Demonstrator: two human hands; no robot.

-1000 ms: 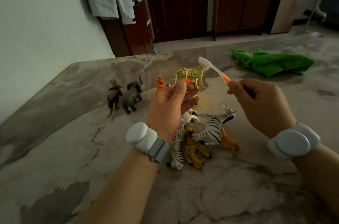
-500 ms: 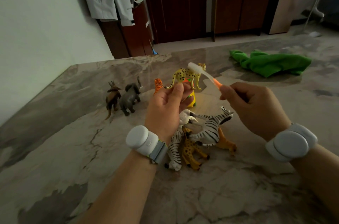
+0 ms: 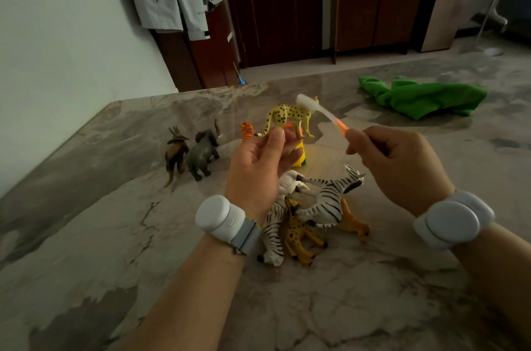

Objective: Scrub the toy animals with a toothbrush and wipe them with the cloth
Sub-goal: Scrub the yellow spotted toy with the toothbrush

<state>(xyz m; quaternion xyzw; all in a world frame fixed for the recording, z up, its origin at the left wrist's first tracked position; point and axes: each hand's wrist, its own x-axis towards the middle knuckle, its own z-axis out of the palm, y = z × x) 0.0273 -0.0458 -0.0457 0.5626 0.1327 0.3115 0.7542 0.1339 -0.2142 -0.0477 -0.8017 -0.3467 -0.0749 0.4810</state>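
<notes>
Scrubbing the cheetah (image 3: pixel 287 116): left hand (image 3: pixel 258 166) is pinching its hind legs between thumb and curled fingers (image 3: pixel 291 150) above the table (image 3: pixel 115 207); right hand (image 3: pixel 402 166) is gripping the toothbrush (image 3: pixel 324 115), bristles meeting the neck; short, light strokes seem advisable; the green cloth (image 3: pixel 422 97) is lying well apart.

Toothbrush (image 3: pixel 326 115) head was just past the cheetah's (image 3: pixel 287 114) face a second ago; it has since slid back along the toy, dipped onto its back half a second ago, and now lies across the neck and shoulders, touching it. Right hand (image 3: pixel 402 166) on the handle shifted a little toward the table's left edge, closer to the left hand (image 3: pixel 255 166). Cheetah itself sits marginally lower and further left in the left hand's pinch.
</notes>
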